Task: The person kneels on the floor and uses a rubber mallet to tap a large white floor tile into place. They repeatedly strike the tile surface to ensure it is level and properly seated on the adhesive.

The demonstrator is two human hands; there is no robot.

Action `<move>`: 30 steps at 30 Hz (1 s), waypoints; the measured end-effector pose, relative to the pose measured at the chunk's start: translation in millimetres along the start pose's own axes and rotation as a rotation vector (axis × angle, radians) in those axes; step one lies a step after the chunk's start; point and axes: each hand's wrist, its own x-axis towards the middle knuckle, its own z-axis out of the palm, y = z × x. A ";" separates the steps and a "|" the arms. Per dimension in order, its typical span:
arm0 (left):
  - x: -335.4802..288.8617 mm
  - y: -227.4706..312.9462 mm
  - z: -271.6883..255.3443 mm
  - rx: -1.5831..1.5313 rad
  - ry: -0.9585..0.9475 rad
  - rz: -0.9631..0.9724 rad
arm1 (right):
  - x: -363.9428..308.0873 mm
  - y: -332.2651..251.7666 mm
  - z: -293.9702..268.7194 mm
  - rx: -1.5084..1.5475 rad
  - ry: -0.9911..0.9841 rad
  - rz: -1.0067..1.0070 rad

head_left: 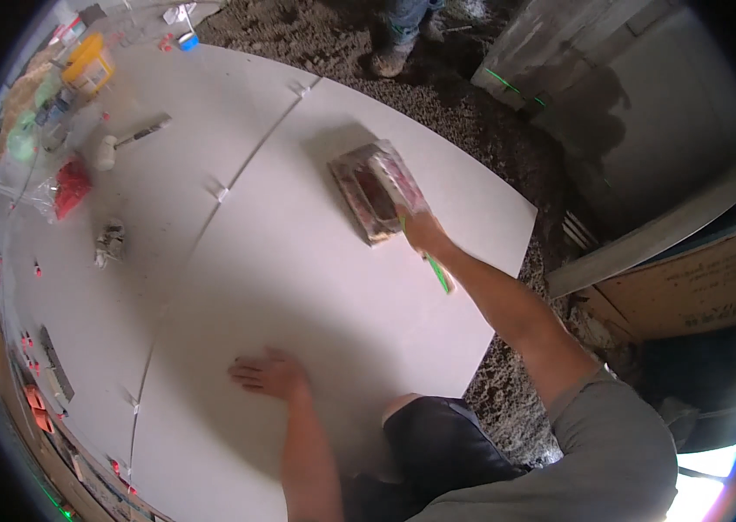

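Large pale tiles (385, 331) lie side by side under me, with a narrow joint between them. My right hand (423, 230) is closed on the near end of a boxy, dirty red-brown hand tool with a raised grip (368, 196). The tool rests on or just above the right tile; which of the two, I cannot tell. A bright green strip (439, 273) shows beside my right wrist. On the same tile my left hand (272, 376) lies flat with its fingers stretched out, holding nothing. White clips (222, 194) stand in the joint to its left.
A white-headed mallet (107, 153), a bag of red pieces (72, 187) and a yellow bucket (89, 66) are on the left. Rough, dark mortar borders the tiles at the far side, where another person's shoe (391, 62) stands. Concrete walls (594, 96) rise at the right.
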 end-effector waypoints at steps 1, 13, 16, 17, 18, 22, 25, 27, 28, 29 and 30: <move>2.2 0.4 -4.2 -0.077 0.025 0.015 | 20.7 -26.6 -2.2 0.152 -0.104 -0.031; -3.2 -3.7 -5.0 -0.136 0.013 -0.007 | -25.1 -47.8 27.8 0.015 0.145 -0.268; -4.2 0.1 -9.5 -0.178 0.019 0.018 | 18.9 -102.3 37.0 0.114 -0.158 -0.128; -3.8 -2.0 -10.9 -0.182 0.023 0.020 | 32.1 -117.4 17.0 0.160 -0.325 -0.222; -3.9 -0.7 -11.5 -0.125 -0.025 -0.007 | 40.9 -131.6 -7.7 0.187 -0.376 -0.268; -2.0 -5.3 -8.2 -0.177 0.103 0.049 | -4.8 -76.7 -65.9 0.349 0.127 -0.614; -1.1 -6.5 -2.4 -0.142 0.070 0.062 | -45.3 -32.7 -15.7 0.352 0.193 -0.596; -2.7 -7.1 -1.6 -0.115 0.130 0.093 | -47.3 -45.3 36.6 0.023 0.064 -0.377; -3.6 -6.4 -1.9 -0.128 0.077 0.033 | -41.5 -62.0 52.6 -0.151 -0.054 -0.313; -4.6 -6.7 -3.3 -0.119 0.078 0.036 | -31.6 -83.9 56.6 -0.154 -0.165 -0.236; -3.9 -4.3 -4.3 -0.129 0.135 0.085 | -20.0 -106.1 47.4 -0.056 -0.294 -0.122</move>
